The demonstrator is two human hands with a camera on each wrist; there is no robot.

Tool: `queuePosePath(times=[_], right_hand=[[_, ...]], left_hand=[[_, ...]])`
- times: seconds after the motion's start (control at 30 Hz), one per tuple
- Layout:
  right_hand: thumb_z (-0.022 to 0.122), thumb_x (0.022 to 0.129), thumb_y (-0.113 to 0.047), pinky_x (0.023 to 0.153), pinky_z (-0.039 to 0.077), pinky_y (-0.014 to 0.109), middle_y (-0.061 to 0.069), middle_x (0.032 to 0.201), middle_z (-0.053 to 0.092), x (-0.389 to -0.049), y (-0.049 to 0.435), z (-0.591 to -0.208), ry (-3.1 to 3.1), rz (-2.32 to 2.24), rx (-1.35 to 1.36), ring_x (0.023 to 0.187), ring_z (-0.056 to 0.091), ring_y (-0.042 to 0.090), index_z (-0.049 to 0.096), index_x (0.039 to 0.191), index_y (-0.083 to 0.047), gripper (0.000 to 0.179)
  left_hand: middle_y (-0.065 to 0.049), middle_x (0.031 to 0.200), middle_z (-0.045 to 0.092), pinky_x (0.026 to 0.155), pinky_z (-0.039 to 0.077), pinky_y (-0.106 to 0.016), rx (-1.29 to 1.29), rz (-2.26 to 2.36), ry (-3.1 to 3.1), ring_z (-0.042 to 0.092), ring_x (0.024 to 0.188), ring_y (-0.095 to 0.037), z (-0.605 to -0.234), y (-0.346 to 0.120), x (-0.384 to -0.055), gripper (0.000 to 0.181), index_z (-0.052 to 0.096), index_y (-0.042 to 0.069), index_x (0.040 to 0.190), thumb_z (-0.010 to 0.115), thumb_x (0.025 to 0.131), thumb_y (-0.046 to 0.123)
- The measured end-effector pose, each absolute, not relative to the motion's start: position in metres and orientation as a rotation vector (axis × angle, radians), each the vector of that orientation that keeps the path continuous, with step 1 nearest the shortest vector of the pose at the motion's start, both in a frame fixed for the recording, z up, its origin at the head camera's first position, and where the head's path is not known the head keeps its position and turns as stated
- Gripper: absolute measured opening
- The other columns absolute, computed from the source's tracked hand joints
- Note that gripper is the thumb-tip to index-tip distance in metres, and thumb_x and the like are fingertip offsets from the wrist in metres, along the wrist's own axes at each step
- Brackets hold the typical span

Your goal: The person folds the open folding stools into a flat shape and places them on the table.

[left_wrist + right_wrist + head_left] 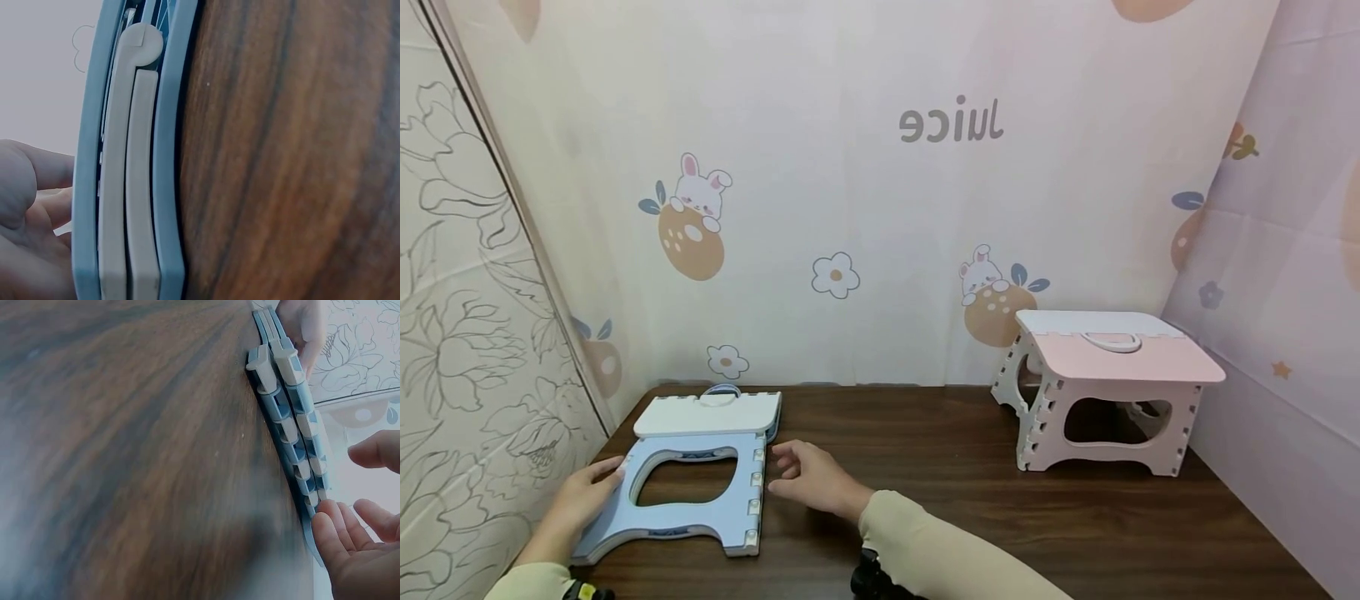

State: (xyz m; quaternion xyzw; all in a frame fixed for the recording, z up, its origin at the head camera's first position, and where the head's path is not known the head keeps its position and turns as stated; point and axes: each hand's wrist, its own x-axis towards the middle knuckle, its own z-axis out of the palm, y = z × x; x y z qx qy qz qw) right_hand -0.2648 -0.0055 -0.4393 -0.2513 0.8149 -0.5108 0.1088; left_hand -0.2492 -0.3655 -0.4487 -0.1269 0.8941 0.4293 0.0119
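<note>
A blue-and-white folding stool (741,475) lies folded flat at the left of the table, its white panel towards the wall. My left hand (583,498) rests at its left edge, fingers reaching onto the blue leg panel. In the left wrist view, the stool's stacked blue and white layers (165,187) show edge-on, the left hand (34,212) beside them. By the stool's right, hinged edge is my right hand (822,481), fingers slightly bent and thumb apart. In the right wrist view its fingertips (328,528) are close against that edge; whether they touch, I cannot tell.
A pink-and-white folding stool (1120,358) stands unfolded on its legs at the back right of the dark wooden table (925,450). Printed curtains (865,200) hang behind the table and along both sides.
</note>
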Motion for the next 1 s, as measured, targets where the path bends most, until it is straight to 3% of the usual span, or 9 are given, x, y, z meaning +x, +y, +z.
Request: queuePosePath(times=[0.5, 0.77, 1.0], right_hand=[[0.073, 0.092, -0.016, 0.082, 0.049, 0.027, 0.007, 0.116, 0.063, -0.267, 0.018, -0.443, 2.362, -1.525, -0.741, 0.094, 0.059, 0.008, 0.059, 0.132, -0.004, 0.044], [0.071, 0.093, -0.015, 0.081, 0.049, 0.028, 0.009, 0.116, 0.063, -0.268, 0.033, -0.444, 2.341, -1.548, -0.718, 0.095, 0.059, 0.012, 0.059, 0.131, -0.004, 0.041], [0.071, 0.093, -0.015, 0.08, 0.049, 0.029, 0.008, 0.117, 0.064, -0.27, 0.044, -0.445, 2.354, -1.574, -0.685, 0.098, 0.058, 0.015, 0.06, 0.131, -0.006, 0.041]], left_hand=[[-0.038, 0.155, 0.017, 0.111, 0.018, -0.065, -0.39, 1.369, 2.791, 0.014, 0.141, -0.055, -0.433, -0.351, -0.242, 0.062, 0.028, -0.011, 0.15, 0.038, 0.106, 0.031], [-0.037, 0.153, 0.025, 0.109, 0.026, -0.064, -0.296, 1.392, 2.824, 0.026, 0.138, -0.053, -0.421, -0.327, -0.241, 0.059, 0.03, -0.007, 0.152, 0.037, 0.107, 0.031], [-0.032, 0.157, 0.021, 0.111, 0.018, -0.066, -0.218, 1.442, 2.795, 0.016, 0.144, -0.051, -0.418, -0.313, -0.245, 0.056, 0.032, -0.004, 0.152, 0.042, 0.107, 0.028]])
